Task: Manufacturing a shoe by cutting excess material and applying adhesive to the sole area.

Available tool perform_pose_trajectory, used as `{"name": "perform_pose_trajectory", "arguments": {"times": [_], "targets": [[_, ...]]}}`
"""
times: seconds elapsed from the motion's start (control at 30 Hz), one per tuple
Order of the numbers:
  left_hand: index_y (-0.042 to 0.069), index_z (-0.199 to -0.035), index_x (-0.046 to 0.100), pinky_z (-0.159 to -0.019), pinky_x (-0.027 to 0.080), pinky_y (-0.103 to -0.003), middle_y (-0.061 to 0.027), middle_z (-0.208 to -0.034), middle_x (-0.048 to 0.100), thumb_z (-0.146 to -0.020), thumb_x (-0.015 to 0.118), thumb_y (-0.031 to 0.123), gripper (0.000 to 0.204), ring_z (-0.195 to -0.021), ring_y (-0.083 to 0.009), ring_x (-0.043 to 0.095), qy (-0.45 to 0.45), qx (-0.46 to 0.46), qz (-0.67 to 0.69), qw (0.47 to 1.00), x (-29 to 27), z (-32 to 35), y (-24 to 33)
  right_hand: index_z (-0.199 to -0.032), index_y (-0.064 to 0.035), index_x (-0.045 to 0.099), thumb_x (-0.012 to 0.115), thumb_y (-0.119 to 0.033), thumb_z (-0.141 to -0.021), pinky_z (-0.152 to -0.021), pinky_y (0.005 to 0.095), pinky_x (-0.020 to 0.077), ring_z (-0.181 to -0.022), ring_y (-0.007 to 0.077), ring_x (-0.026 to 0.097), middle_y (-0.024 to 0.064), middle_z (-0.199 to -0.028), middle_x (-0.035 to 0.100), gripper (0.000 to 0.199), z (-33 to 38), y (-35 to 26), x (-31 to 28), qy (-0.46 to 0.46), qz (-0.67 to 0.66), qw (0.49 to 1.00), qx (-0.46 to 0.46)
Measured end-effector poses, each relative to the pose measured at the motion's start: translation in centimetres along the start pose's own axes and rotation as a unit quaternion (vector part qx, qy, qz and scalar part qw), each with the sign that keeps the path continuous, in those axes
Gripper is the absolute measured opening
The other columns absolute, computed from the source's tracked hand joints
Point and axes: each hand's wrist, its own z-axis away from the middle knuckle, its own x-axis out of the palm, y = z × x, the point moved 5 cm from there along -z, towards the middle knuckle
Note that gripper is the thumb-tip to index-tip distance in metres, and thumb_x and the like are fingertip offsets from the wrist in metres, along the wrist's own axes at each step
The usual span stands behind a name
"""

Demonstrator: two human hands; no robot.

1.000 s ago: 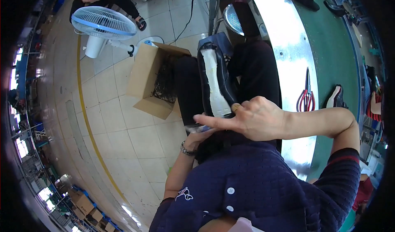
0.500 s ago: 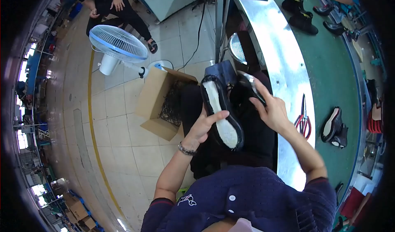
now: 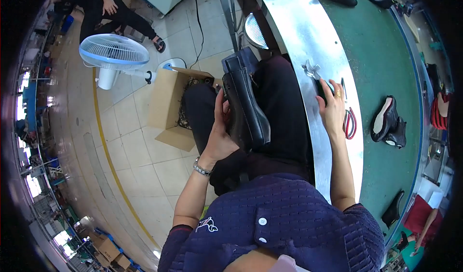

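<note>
My left hand point(image 3: 223, 137) grips a black leather boot point(image 3: 247, 112) above my lap, its side turned up and its sole out of sight. The upper end of the boot rests by a dark blue block-like stand point(image 3: 240, 59) between my knees. On the metal bench to my right lies a pair of pincers point(image 3: 312, 70) with a steel head. My right hand point(image 3: 333, 109) is over their dark handle, fingers apart and laid on the bench. Just beside that hand lies a red-handled cutting tool point(image 3: 350, 122).
An open cardboard box point(image 3: 166, 105) with dark stringy scraps stands left of my knees, near a fan point(image 3: 114, 52). Across the bench point(image 3: 308, 21), a green conveyor point(image 3: 366, 74) carries more black shoes point(image 3: 386, 122). A seated person point(image 3: 110, 6) is at the far left.
My right hand has moved right from the boot to the bench with the pincers, which now lie there. In my left hand the boot has turned from sole up to side up.
</note>
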Motion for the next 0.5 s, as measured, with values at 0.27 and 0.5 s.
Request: {"name": "perform_pose_trajectory", "arguments": {"times": [0.27,0.5], "targets": [[0.011,-0.154,-0.004,-0.112,0.031,-0.035,-0.0136,-0.151,0.031,-0.066,0.086,0.009,0.126,-0.137,-0.0241,0.037,-0.042,-0.056,0.028,0.997,2.8,-1.4,0.1,-0.139,-0.0006,0.043,0.083,-0.020,-0.070,-0.106,0.0400,0.0377,-0.126,0.0333,0.046,0.0189,-0.132,0.048,0.081,2.0,-9.8,-1.3,-0.219,-0.476,0.824,-0.216],[0.001,-0.151,0.003,-0.114,0.027,-0.040,-0.0193,-0.152,0.023,-0.082,0.079,0.026,0.105,-0.140,-0.0268,0.029,-0.131,-0.053,0.036,0.989,7.7,-7.4,3.3,-0.114,0.0022,0.065,0.079,-0.009,-0.068,-0.088,0.0273,0.0455,-0.095,0.0128,0.060,0.0040,-0.103,0.068,0.050,3.2,-4.6,-2.3,-0.195,-0.726,0.637,0.170]]}}
